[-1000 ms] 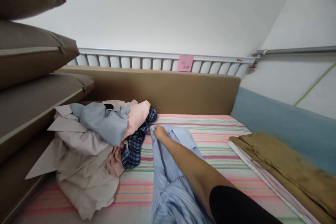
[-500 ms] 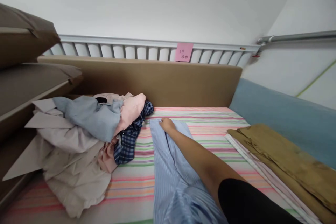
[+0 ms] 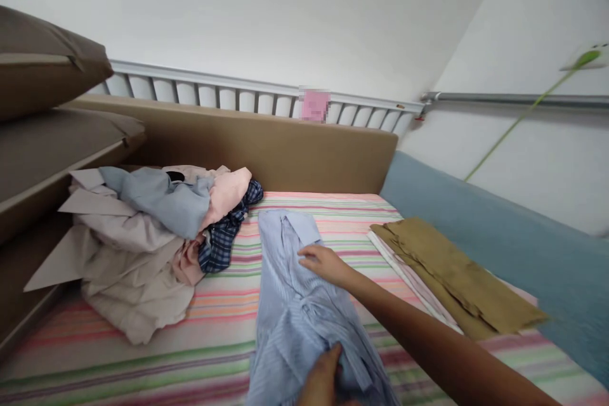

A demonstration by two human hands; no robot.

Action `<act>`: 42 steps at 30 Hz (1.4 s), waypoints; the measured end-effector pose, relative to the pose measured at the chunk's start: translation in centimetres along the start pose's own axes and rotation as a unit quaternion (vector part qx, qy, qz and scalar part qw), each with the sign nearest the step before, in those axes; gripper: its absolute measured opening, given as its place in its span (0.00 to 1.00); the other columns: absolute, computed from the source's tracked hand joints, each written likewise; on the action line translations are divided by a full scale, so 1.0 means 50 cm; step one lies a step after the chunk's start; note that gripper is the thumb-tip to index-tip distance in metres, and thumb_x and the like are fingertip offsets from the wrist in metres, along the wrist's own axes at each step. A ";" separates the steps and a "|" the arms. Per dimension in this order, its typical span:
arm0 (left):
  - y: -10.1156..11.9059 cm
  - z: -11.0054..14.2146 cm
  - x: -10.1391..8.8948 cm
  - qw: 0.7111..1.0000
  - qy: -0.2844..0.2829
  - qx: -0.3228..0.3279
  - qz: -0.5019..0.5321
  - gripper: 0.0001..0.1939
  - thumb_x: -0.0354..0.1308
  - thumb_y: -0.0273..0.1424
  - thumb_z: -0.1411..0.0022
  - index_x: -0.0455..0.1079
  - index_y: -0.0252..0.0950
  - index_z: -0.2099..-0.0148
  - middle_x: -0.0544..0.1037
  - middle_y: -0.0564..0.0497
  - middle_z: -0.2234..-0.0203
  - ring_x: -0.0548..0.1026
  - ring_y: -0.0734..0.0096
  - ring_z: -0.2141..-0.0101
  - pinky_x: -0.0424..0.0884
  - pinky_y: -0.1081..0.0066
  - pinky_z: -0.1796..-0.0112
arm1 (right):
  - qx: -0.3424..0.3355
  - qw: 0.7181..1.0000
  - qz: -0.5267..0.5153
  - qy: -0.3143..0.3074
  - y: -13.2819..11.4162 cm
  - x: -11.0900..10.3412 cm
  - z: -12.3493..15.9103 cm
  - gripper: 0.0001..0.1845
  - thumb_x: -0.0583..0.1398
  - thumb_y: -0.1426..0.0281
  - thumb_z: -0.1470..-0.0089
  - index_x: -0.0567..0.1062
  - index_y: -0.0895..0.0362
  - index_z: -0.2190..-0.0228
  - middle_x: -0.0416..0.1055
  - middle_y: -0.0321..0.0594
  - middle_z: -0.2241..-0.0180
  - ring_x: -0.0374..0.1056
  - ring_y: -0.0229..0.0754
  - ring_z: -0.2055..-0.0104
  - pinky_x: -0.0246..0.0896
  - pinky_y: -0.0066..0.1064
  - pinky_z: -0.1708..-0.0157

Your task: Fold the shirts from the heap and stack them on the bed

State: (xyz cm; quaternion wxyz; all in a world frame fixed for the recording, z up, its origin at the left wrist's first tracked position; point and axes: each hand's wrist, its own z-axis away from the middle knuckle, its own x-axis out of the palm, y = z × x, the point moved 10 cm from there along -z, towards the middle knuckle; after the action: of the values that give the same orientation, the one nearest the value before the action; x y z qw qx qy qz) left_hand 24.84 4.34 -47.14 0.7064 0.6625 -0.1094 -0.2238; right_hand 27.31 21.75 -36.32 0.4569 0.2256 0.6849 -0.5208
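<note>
A light blue striped garment [image 3: 283,336] lies lengthwise on the bed, smoother at its far end and bunched near me. My right hand [image 3: 324,264] is over its right part, fingers apart and slightly curled, with nothing held. At the bottom edge my left hand [image 3: 320,382] shows in part, its fingers closed on the bunched cloth of the near end. To the left is a loose heap of clothes, with a grey-blue piece [image 3: 164,196], a pink piece [image 3: 228,193], a dark blue plaid piece [image 3: 221,244] and a beige piece [image 3: 137,288].
Folded olive-brown clothing [image 3: 457,279] rests on paler cloth at right. Striped sheet [image 3: 214,355] covers the bed. A brown padded board [image 3: 285,152] runs along the back, a blue panel [image 3: 476,228] along the right. Brown cushions [image 3: 47,70] are stacked at left.
My right hand has let go of the garment's far edge and drawn back toward me. My left hand has come into view at the bottom. The view has shifted to the right.
</note>
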 end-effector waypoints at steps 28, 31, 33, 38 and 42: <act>-0.026 0.333 -0.118 0.863 0.326 -0.146 -0.359 0.13 0.43 0.27 0.41 0.67 0.37 0.59 0.74 0.46 0.63 0.74 0.64 0.63 0.66 0.68 0.62 | 0.142 0.985 0.025 0.091 0.144 -0.122 0.220 0.17 0.55 0.72 0.47 0.73 0.59 0.54 0.75 0.44 0.57 0.69 0.42 0.56 0.58 0.28 0.59; -0.019 0.334 -0.104 0.863 0.302 -0.131 -0.382 0.12 0.45 0.29 0.41 0.69 0.38 0.61 0.74 0.47 0.66 0.74 0.64 0.66 0.66 0.67 0.62 | 0.186 0.978 0.033 0.089 0.220 -0.096 0.264 0.20 0.56 0.72 0.47 0.72 0.62 0.52 0.74 0.48 0.57 0.70 0.43 0.56 0.60 0.29 0.59; 0.004 0.330 -0.112 0.873 0.319 -0.087 -0.358 0.11 0.48 0.34 0.41 0.70 0.39 0.62 0.74 0.47 0.66 0.74 0.63 0.64 0.66 0.66 0.60 | 0.178 0.979 0.035 0.091 0.236 -0.083 0.287 0.19 0.54 0.71 0.45 0.72 0.62 0.53 0.73 0.48 0.56 0.69 0.42 0.55 0.59 0.29 0.57; 0.037 0.283 -0.178 0.884 0.394 0.006 -0.253 0.14 0.48 0.38 0.44 0.70 0.38 0.63 0.77 0.45 0.66 0.75 0.60 0.62 0.69 0.63 0.58 | 0.096 0.992 0.043 0.075 0.186 -0.042 0.307 0.20 0.54 0.72 0.46 0.72 0.57 0.52 0.71 0.44 0.52 0.66 0.41 0.51 0.56 0.28 0.51; -0.012 0.243 -0.209 0.883 0.405 -0.066 -0.229 0.13 0.46 0.33 0.45 0.69 0.36 0.61 0.78 0.46 0.70 0.76 0.61 0.66 0.71 0.63 0.61 | 0.055 0.995 0.066 0.053 0.144 -0.010 0.297 0.33 0.56 0.79 0.54 0.66 0.53 0.45 0.59 0.45 0.41 0.57 0.45 0.42 0.50 0.33 0.45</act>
State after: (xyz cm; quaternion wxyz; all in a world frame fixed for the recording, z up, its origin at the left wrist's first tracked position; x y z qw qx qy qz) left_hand 10.11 -1.66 -45.05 0.6606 0.6536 0.3561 -0.0977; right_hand 39.01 10.74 -40.14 0.4403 0.3225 0.6620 -0.5137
